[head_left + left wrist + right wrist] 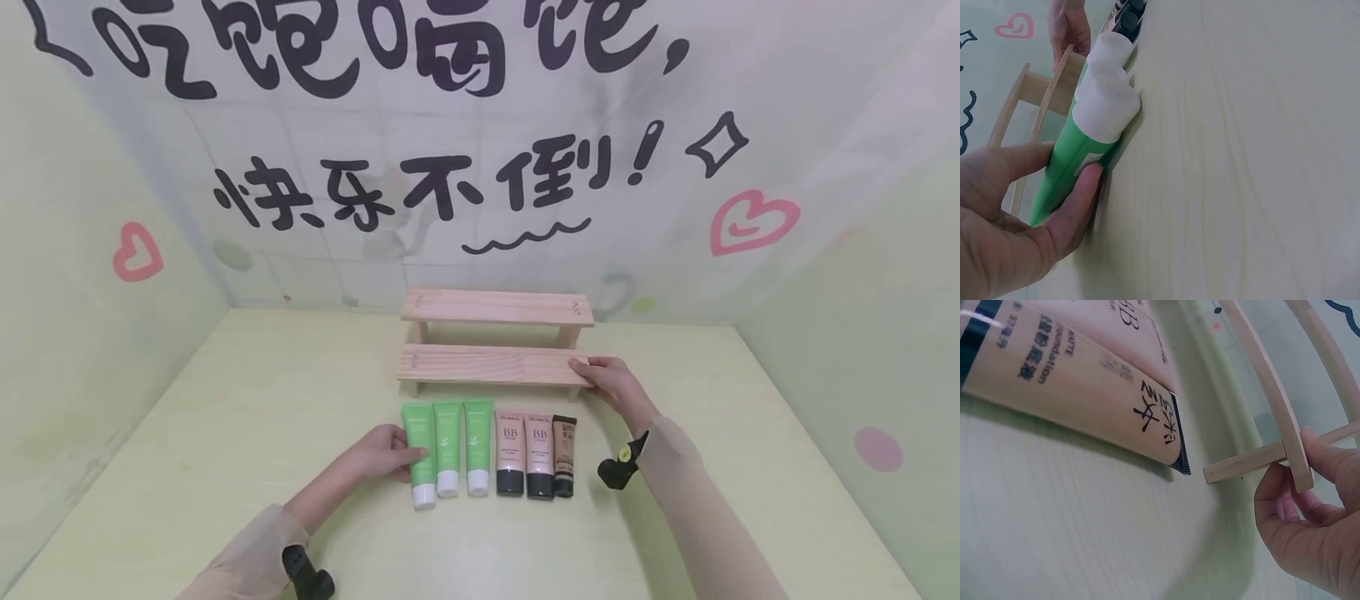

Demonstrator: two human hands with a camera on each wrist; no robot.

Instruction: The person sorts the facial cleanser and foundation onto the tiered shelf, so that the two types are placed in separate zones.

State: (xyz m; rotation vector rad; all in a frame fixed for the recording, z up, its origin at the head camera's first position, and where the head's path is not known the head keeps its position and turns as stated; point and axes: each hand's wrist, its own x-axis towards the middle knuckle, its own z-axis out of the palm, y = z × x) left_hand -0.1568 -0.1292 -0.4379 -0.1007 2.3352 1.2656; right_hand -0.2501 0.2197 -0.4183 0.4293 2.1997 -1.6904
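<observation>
My left hand (388,452) pinches the leftmost green tube (420,450) with thumb and fingers; its white cap (1105,107) points toward me. Two more green tubes, a middle one (447,442) and a right one (477,442), lie beside it. At the right end of the two-step wooden stand (487,365), my right hand (613,383) grips the lower board, thumb on top and fingers underneath, as the right wrist view shows.
Right of the green tubes lie two pink BB cream tubes (510,454) with black caps and a smaller tan foundation tube (564,454). All rest on a pale wood-grain table (300,367). Behind the stand rises a wall (337,267) with black lettering; side walls flank the table.
</observation>
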